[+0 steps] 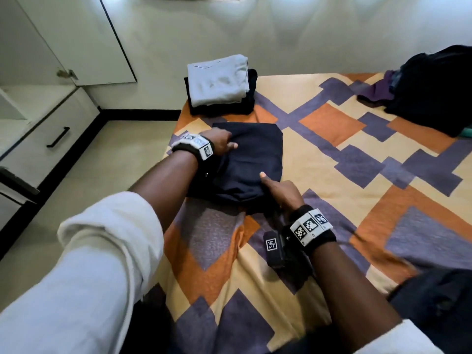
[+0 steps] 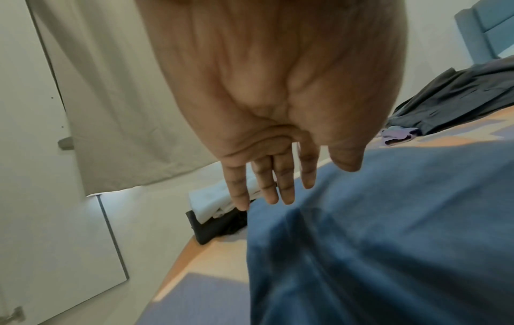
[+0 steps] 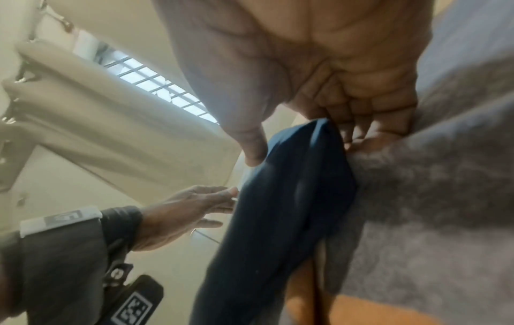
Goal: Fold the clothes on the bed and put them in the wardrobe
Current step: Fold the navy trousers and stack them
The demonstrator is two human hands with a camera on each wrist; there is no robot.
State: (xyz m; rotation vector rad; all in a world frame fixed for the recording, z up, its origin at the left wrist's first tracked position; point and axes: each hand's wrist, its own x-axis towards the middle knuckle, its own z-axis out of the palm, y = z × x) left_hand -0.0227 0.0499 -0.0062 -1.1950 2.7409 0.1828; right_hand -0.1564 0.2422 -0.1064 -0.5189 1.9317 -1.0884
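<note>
A navy garment (image 1: 251,159), folded into a compact rectangle, lies on the patterned bed (image 1: 344,139) near its left edge. My left hand (image 1: 228,144) rests on the garment's left side; the left wrist view shows its fingers (image 2: 278,189) straight over the blue cloth (image 2: 375,241). My right hand (image 1: 270,182) holds the garment's near right edge. In the right wrist view the thumb and curled fingers of that hand (image 3: 300,143) pinch the navy cloth (image 3: 278,220).
A folded stack, grey garment (image 1: 218,80) on black ones, sits at the bed's far left corner. A loose pile of dark clothes (image 1: 439,90) lies at the far right. The white wardrobe with a black-handled drawer (image 1: 57,140) stands left, across a strip of floor.
</note>
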